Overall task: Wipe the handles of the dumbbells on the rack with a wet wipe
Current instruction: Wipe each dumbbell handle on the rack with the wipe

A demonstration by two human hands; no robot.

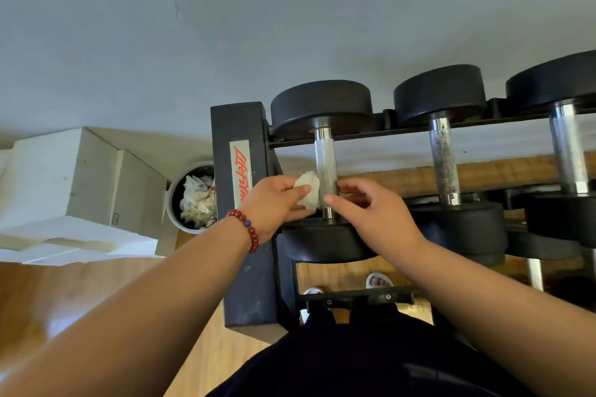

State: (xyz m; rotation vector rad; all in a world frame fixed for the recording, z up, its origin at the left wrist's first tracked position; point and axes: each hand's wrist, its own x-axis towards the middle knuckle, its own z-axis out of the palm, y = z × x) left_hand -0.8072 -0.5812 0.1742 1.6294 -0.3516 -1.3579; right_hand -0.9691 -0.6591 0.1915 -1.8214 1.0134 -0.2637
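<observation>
Pinching a crumpled wipe [308, 191] between thumb and fingers, the left hand [274, 203] presses it to the left side of the first dumbbell's handle [325, 156], low on the bar. From the other side the right hand [371, 213] pinches the same handle, thumb across its lower front and fingertips behind. Just left of the grip stands the rack [245, 171] post, and further left a bin [172, 203] of used wipes. To the right of the grip two more dumbbells [444, 164] lie on the rack. A red bead bracelet [246, 229] circles the left wrist.
</observation>
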